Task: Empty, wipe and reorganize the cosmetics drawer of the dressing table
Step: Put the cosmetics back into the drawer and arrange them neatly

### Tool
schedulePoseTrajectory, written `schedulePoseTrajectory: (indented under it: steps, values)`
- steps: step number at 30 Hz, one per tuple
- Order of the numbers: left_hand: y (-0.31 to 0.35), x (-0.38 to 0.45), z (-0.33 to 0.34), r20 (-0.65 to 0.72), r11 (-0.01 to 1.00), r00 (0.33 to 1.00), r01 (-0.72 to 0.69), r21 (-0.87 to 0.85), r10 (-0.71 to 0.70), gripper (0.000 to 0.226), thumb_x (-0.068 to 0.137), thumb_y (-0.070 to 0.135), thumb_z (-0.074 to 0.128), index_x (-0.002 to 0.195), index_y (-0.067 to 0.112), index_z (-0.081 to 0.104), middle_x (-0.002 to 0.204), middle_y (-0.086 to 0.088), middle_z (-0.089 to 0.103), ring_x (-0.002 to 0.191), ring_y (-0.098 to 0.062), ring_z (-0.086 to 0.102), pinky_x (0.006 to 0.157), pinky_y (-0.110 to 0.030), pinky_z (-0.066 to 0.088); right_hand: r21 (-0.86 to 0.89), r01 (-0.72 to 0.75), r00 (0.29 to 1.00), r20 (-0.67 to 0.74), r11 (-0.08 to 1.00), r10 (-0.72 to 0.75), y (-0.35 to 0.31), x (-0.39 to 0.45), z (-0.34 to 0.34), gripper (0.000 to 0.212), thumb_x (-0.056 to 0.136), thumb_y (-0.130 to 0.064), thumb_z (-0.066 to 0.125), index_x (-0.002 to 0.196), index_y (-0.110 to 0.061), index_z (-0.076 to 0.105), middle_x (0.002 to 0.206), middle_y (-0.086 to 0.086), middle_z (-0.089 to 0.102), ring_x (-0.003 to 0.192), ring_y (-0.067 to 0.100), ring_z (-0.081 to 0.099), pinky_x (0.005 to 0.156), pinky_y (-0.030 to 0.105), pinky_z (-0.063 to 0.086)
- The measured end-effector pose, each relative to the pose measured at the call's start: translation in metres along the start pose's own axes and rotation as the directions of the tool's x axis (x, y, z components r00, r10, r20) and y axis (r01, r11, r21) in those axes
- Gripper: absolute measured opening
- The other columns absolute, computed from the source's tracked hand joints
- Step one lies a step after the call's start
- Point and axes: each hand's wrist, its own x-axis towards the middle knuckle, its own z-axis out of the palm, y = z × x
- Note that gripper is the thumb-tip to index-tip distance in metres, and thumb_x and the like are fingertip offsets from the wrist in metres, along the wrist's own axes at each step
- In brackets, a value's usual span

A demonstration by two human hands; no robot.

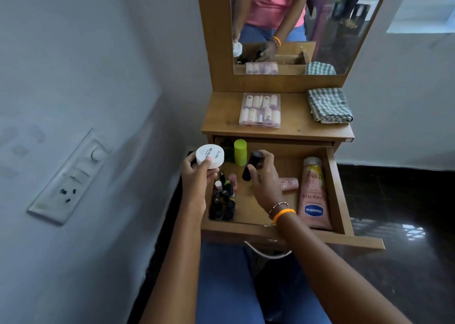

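Emptying is judged early-stage: most items are still in the drawer [338, 195], which is pulled out below the surface [293, 126]; wiping and reorganizing not yet begun.

Left hand [197, 175]: fingers closed round 1 white round tub [210, 155], held above the drawer's left edge. Right hand [264, 183]: fingers gripping 1 dark bottle [252, 164], raised over the drawer's middle.

Counted in drawer: 1 green cylinder [240, 152] at back, 1 lotion tube [314, 195] at right, 1 small pink tube [289, 184] part hidden by the hand, and a cluster of small bottles [222, 200] at left, approx. a dozen, exact no. can't be told.

On the surface: 1 clear case [260, 109] w/ about 10 pale pieces, 1 folded checked cloth [329, 105], untouched.
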Motion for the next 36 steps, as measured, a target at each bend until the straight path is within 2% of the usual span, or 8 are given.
schedulePoseTrajectory:
  steps: [4,9,14,17,21,28,32,36]
  values:
    - [-0.008,-0.002,-0.007,-0.022,0.999,0.999,0.029,-0.017,-0.03,0.024,0.093,0.01,0.045,0.114,0.019,0.052,0.106,-0.01,0.064,0.067,-0.012,0.06,0.064,-0.021,0.049,0.007,-0.034,0.998,0.061,0.999,0.034,-0.001,-0.001,-0.004,0.041,0.092,-0.009,0.049,0.131,-0.01,0.035,0.109,-0.002,0.047,0.103,0.026,0.054,0.089,0.04,0.046]
    - [-0.02,0.002,-0.012,-0.019,0.999,1.0,-0.022,0.043,0.023,0.029,0.093,0.005,0.048,0.118,0.02,0.048,0.119,-0.013,0.061,0.093,-0.022,0.063,0.069,-0.022,0.051,0.184,-0.313,0.942,0.189,0.932,0.279,0.0,0.004,-0.007,0.04,0.096,-0.014,0.045,0.133,-0.012,0.029,0.099,0.001,0.054,0.089,0.02,0.059,0.082,0.047,0.054]
    - [-0.02,0.008,-0.009,0.037,0.991,0.992,-0.121,0.053,0.119,0.03,0.093,0.007,0.054,0.119,0.019,0.045,0.111,-0.005,0.061,0.092,-0.018,0.066,0.072,-0.019,0.055,0.487,-0.666,0.745,0.414,0.565,0.523,0.002,0.013,-0.007,0.042,0.095,-0.01,0.048,0.133,-0.013,0.03,0.109,0.013,0.052,0.078,0.018,0.06,0.064,0.027,0.053]
    - [-0.022,0.011,-0.008,0.052,0.993,0.992,-0.115,0.023,0.114,0.03,0.093,0.007,0.055,0.12,0.017,0.045,0.11,-0.003,0.06,0.095,-0.02,0.065,0.069,-0.018,0.056,0.573,-0.691,0.714,0.447,0.441,0.538,0.003,0.018,-0.006,0.048,0.093,0.003,0.045,0.134,-0.015,0.028,0.123,0.017,0.043,0.096,0.028,0.059,0.074,0.037,0.053]
    - [-0.027,0.013,-0.009,0.062,0.995,0.993,-0.099,0.033,0.097,0.033,0.093,0.008,0.055,0.124,0.016,0.045,0.113,-0.005,0.06,0.099,-0.025,0.066,0.068,-0.019,0.056,0.702,-0.661,0.681,0.413,0.266,0.604,-0.002,0.029,-0.001,0.031,0.098,-0.008,0.042,0.125,-0.017,0.029,0.099,0.013,0.05,0.075,0.023,0.061,0.07,0.039,0.055]
    - [-0.03,0.013,-0.011,0.061,0.989,0.989,-0.137,0.053,0.133,0.031,0.094,0.011,0.055,0.121,0.021,0.045,0.119,-0.005,0.06,0.095,-0.021,0.067,0.07,-0.021,0.055,0.634,-0.765,0.569,0.58,0.115,0.583,-0.006,0.035,-0.007,0.029,0.1,-0.019,0.032,0.09,-0.004,0.054,0.06,0.007,0.067,0.067,0.014,0.052,0.041,0.013,0.045]
    - [-0.031,0.014,-0.011,0.08,0.987,0.987,-0.145,0.064,0.14,0.032,0.093,0.007,0.054,0.119,0.022,0.045,0.113,-0.004,0.062,0.084,-0.015,0.069,0.071,-0.024,0.056,0.63,-0.776,0.537,0.633,0.032,0.558,-0.004,0.034,-0.012,0.028,0.099,-0.019,0.032,0.091,-0.003,0.053,0.083,0.013,0.064,0.053,0.01,0.058,0.041,0.013,0.045]
    - [-0.032,0.014,-0.01,0.111,0.987,0.985,-0.142,0.07,0.134,0.032,0.093,0.004,0.052,0.119,0.022,0.044,0.115,-0.007,0.061,0.088,-0.021,0.068,0.071,-0.023,0.056,0.613,-0.781,0.563,0.61,0.119,0.557,0.0,0.032,-0.014,0.028,0.099,-0.013,0.025,0.112,-0.014,0.049,0.095,0.012,0.061,0.064,0.013,0.055,0.043,0.015,0.045]
